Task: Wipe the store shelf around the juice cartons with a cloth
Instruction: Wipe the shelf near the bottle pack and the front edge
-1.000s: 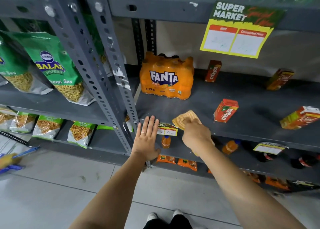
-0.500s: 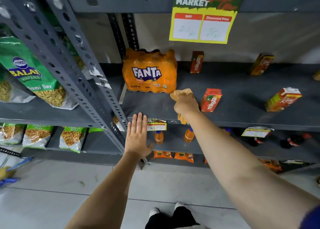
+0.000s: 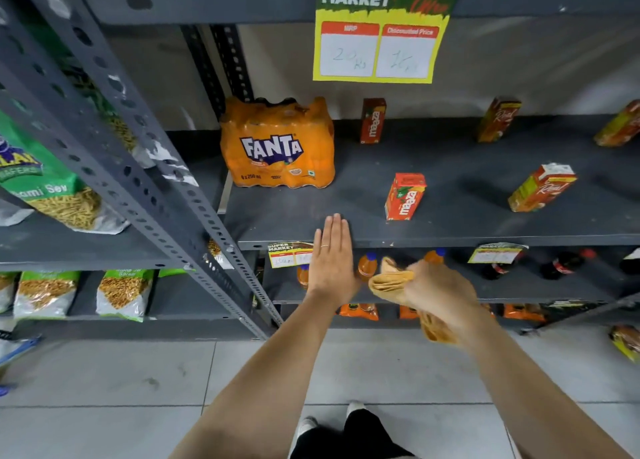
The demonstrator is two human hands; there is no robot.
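The cloth [image 3: 393, 282], a bunched orange-tan rag, sits clenched in the right hand [image 3: 438, 294], held off the shelf [image 3: 450, 230] and just below its front lip, at about five o'clock from the nearest Maaza carton [image 3: 404, 197]. Part of it hangs out under the wrist. The left hand [image 3: 330, 261] is flat and empty, fingers together, its tips lying over the shelf's front edge at about nine o'clock from the cloth; a ring shows on one finger.

To my eye the rag is between strokes. To do the next one well, I would spread it flatter under the palm, since a tight wad only cleans a narrow streak, then press it along the bare dark metal in front of the near Maaza carton and curve round its base without nudging it. These small cartons look light and would probably tip at a knock.

Further in, the Fanta pack [image 3: 278, 146] stands at ten o'clock from that carton, and a Real carton [image 3: 542, 188] leans tilted at three o'clock, well apart. At the back, a second Maaza carton [image 3: 373, 120] and another Real carton [image 3: 498, 120] stand near the wall, below a yellow price sign [image 3: 377, 42]. The shelf surface is matt grey; I cannot tell how dusty it is.
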